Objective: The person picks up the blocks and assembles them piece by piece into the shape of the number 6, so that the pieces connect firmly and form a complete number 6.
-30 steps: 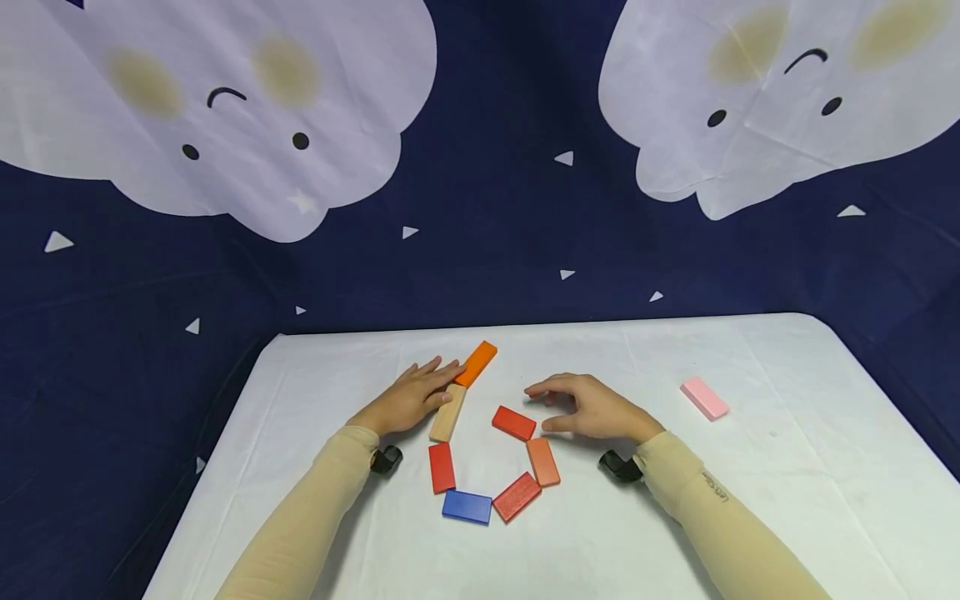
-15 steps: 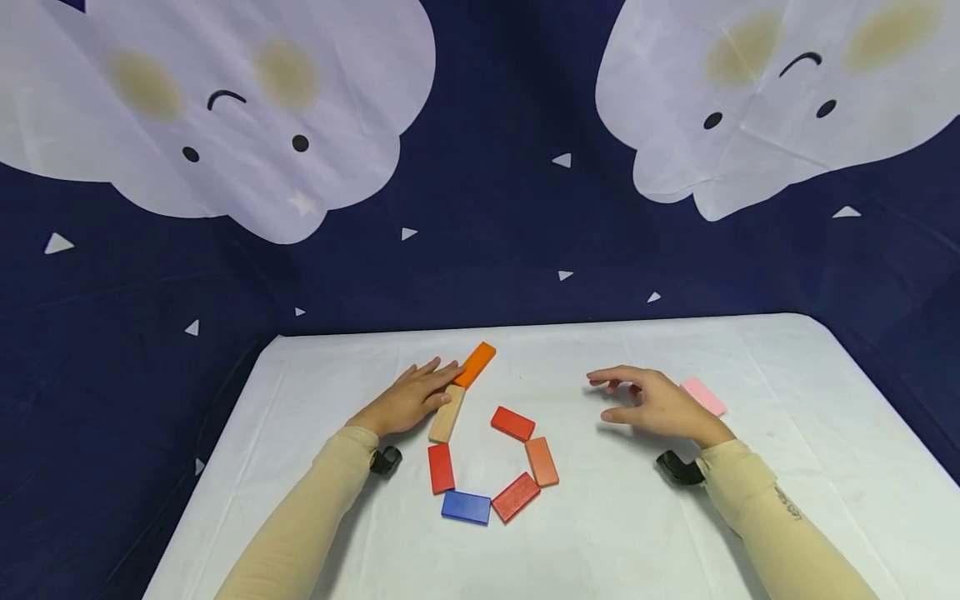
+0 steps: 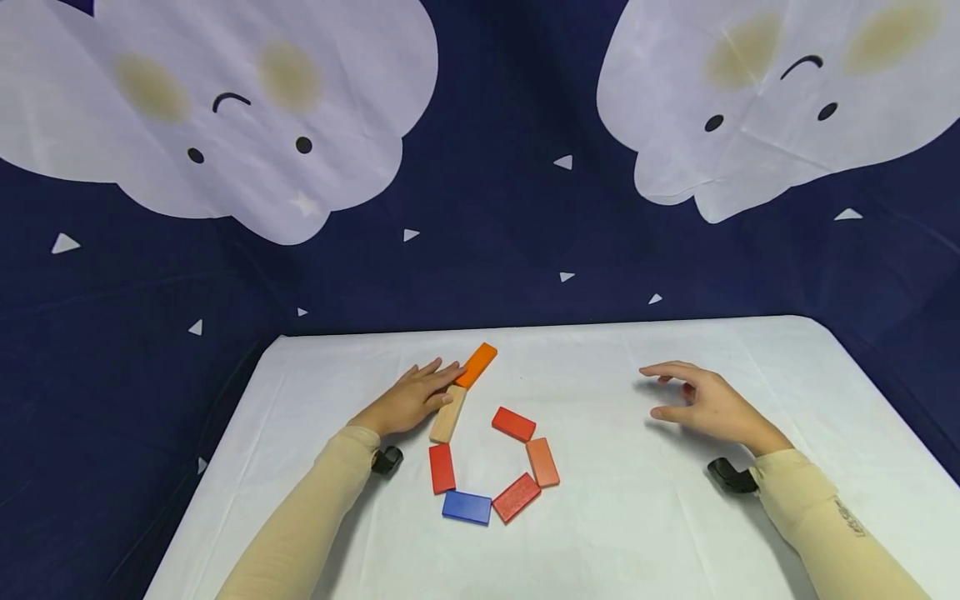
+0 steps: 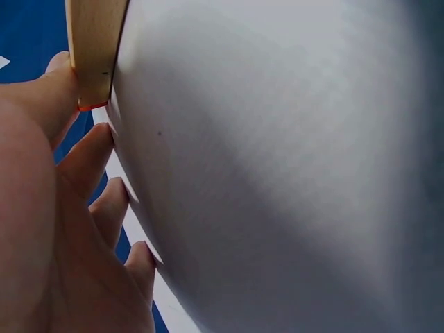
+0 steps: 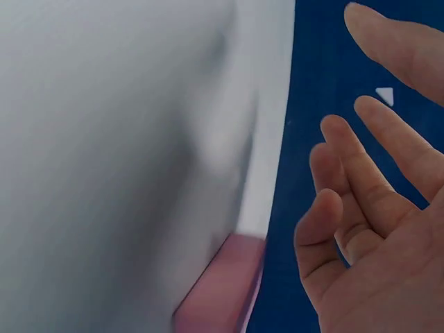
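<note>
My left hand (image 3: 411, 398) rests on the table with its fingers straight. Its thumb lies against a plain wooden block (image 3: 446, 422) and its fingertips reach an orange block (image 3: 480, 362), end to end with the wooden one. In the left wrist view the thumb is at the side of the wooden block (image 4: 96, 48). My right hand (image 3: 708, 404) hovers at the right with thumb and fingers spread apart, holding nothing. Below it in the right wrist view lies a pink block (image 5: 223, 281); the hand hides that block in the head view.
A curved row continues from the wooden block: a red block (image 3: 442, 468), a blue block (image 3: 467, 507), a second red block (image 3: 516, 497), a salmon block (image 3: 543, 462) and a third red block (image 3: 513, 423). A white cloth covers the table (image 3: 615, 533); a dark blue curtain (image 3: 495, 208) hangs behind.
My right hand has moved right, from beside the red and salmon blocks to over the pink block, which it now covers from the head view. The left hand has stayed in place.
</note>
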The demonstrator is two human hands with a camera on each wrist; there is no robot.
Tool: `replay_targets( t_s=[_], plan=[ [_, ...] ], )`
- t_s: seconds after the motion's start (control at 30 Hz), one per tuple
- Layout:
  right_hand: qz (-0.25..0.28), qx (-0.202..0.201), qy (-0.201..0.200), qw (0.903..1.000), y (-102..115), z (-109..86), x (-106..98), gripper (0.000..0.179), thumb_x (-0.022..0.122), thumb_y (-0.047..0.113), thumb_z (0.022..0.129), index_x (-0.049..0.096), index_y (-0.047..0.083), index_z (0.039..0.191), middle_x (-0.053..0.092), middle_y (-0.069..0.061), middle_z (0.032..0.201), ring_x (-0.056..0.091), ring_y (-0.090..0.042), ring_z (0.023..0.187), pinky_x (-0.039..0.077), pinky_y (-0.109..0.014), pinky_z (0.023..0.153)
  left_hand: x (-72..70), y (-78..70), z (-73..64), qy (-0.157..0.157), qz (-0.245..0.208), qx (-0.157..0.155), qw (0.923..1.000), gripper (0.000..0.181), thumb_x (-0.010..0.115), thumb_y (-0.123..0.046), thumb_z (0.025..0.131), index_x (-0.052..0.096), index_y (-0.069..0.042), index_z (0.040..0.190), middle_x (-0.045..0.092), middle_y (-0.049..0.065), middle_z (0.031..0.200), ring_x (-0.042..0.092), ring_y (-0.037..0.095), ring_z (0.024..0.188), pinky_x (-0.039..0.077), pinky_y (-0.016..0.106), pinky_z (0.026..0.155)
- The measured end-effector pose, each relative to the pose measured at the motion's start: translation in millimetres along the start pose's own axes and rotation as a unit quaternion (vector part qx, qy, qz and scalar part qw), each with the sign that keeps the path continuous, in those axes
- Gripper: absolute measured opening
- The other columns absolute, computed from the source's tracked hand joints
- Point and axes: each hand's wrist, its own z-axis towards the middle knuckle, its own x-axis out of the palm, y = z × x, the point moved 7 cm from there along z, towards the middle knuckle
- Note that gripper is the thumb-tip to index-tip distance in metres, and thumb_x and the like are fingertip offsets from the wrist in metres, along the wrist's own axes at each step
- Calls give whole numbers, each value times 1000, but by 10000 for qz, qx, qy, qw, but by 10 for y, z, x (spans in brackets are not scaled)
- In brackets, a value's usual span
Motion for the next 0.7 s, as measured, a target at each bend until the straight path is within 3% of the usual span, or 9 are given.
replay_targets(
  t_s=[0.23, 0.47, 0.7],
  plan=[
    [-267, -44, -357, 9990, -128, -78, -128, 55, 88, 18, 79, 67, 10, 129, 66, -10, 117, 53, -20, 84, 43, -21, 69, 9, 0, 6, 17, 23, -21, 10000, 56, 47, -35, 108, 33, -17, 159, 33, 1, 162, 17, 28, 153, 7, 55, 123],
    [-494, 171, -398, 9978, -283, -135, -216, 59, 89, 24, 79, 66, 12, 132, 62, -11, 133, 52, -16, 108, 40, -19, 83, 16, 8, 6, 30, 29, -55, 10000, 56, 47, -35, 107, 33, -18, 159, 32, 1, 162, 17, 28, 153, 7, 56, 123],
    [-504, 366, -240, 9978, -412, -166, -240, 64, 89, 26, 79, 63, 9, 135, 59, -14, 136, 51, -15, 109, 41, -18, 83, 20, 17, 18, 28, 10, -46, 10000, 56, 48, -36, 107, 33, -19, 159, 32, 2, 162, 16, 29, 153, 7, 57, 123]
  ],
)
